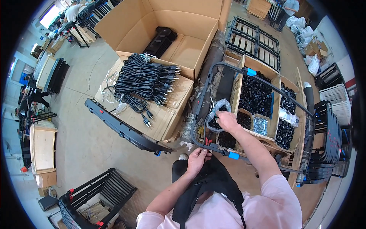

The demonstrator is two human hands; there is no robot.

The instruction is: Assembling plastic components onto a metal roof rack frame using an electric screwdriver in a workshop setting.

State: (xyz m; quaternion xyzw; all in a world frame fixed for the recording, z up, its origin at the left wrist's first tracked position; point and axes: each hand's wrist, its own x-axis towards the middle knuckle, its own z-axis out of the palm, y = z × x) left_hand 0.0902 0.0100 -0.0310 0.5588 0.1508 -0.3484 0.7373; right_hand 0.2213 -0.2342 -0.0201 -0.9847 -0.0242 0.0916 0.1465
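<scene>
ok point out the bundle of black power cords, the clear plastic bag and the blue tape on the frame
bundle of black power cords (143,82): head view, middle of the coiled pile
clear plastic bag (222,104): head view, its upper crumpled edge
blue tape (251,71): head view, the wrap at the frame's upper corner

A matt black metal tube frame (206,95) rings brown cardboard boxes (244,82) of glossy black plastic parts (254,95), a clear crinkled plastic bag (220,105), and smooth black rubbery power cords (141,82) on corrugated cardboard (167,118).
</scene>
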